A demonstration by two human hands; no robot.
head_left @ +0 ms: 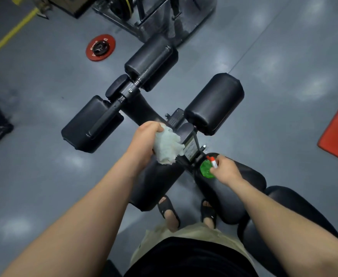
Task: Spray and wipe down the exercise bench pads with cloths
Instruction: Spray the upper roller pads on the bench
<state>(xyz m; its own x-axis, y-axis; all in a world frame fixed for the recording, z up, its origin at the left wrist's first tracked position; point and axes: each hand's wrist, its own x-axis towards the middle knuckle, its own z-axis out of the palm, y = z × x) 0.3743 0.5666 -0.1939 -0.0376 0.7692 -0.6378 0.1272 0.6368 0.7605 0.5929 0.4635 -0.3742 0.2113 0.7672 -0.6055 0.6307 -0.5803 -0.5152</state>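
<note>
My left hand (144,142) grips the cloth (169,147); my right hand (225,169) grips the spray bottle (207,168). Aimed carelessly, spray could wet the floor (44,176), making it slippery.

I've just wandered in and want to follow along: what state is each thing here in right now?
left hand: grips the white cloth.
white cloth: bunched up, over the bench frame.
right hand: holds the spray bottle.
spray bottle: green, lifted, seen from above.
roller pad: no hand on it.
weight plate: red, lying flat on the floor.
</note>
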